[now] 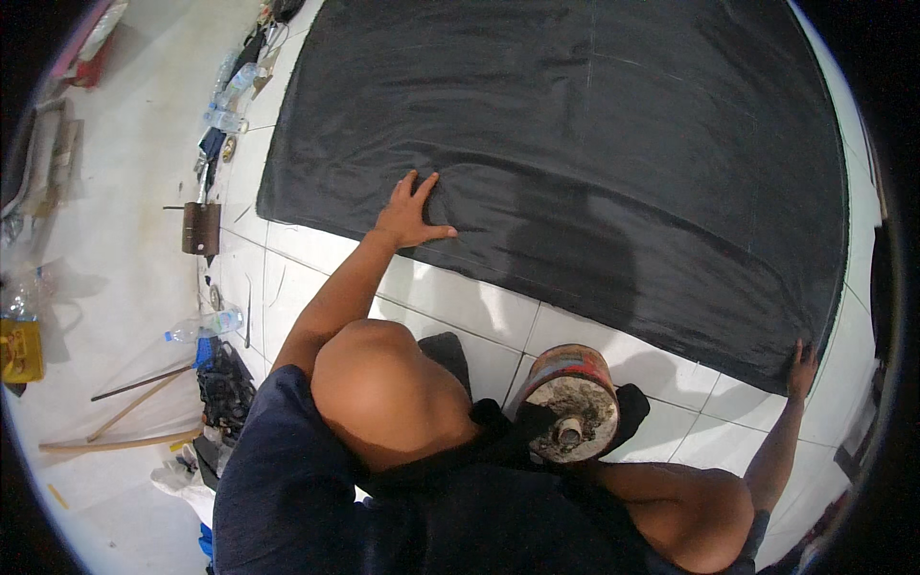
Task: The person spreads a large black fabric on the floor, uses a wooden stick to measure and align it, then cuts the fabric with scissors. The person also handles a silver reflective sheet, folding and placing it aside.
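Note:
A large sheet of dark grey fabric (575,144) is spread over the white tiled floor, with faint creases and thin pale lines across it. My left hand (410,216) presses on the fabric close to its near edge, fingers spread and thumb pointing right. At the near right corner of the sheet, my right hand (803,372) rests with its fingers stretched forward along the border. Some of its fingers are hard to make out. Between my bent legs stands a reddish can (573,407), its top rough and greyish with a short round stub in the middle.
Along the left wall lie several clear plastic bottles (203,325), a brown metal cylinder (200,229), wooden sticks (120,444) and a dark bundle (226,383). A yellow container (21,351) is at the far left. White floor tiles (470,297) border the fabric.

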Demonstrator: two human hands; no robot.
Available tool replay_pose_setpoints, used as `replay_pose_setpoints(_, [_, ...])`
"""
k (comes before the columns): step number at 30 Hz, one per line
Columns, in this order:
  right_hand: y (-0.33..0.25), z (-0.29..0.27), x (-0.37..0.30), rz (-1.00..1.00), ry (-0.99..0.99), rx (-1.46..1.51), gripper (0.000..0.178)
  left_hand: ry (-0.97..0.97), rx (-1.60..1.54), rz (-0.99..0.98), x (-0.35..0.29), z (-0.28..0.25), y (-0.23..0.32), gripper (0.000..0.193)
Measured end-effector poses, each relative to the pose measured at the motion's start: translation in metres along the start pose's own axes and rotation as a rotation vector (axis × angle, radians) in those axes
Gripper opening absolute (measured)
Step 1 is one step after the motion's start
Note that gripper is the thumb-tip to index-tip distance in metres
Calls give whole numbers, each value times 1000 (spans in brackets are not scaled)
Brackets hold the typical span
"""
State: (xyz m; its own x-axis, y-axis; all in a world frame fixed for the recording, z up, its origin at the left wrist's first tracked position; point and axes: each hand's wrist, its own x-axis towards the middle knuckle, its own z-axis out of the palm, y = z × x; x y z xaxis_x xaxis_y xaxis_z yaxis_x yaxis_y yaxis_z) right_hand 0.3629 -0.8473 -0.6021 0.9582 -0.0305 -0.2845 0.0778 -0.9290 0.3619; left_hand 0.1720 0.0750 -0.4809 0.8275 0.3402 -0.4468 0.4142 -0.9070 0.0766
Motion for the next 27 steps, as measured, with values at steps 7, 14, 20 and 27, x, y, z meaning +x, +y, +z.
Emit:
replay_pose_setpoints(7, [14, -17, 7, 24, -31, 167, 70, 65, -31, 38, 3, 14, -4, 118])
replay_pose_setpoints(14, [-28, -48, -11, 273, -19, 460, 81, 37, -20, 15, 0, 3, 4, 120])
replay_pose_setpoints(20, [-26, -49, -13, 239, 47, 515, 84, 65, -39, 53, 3, 10, -4, 124])
replay_pose_setpoints(27, [-39, -81, -25, 297, 172, 441, 72, 19, -44, 36, 5, 8, 12, 123])
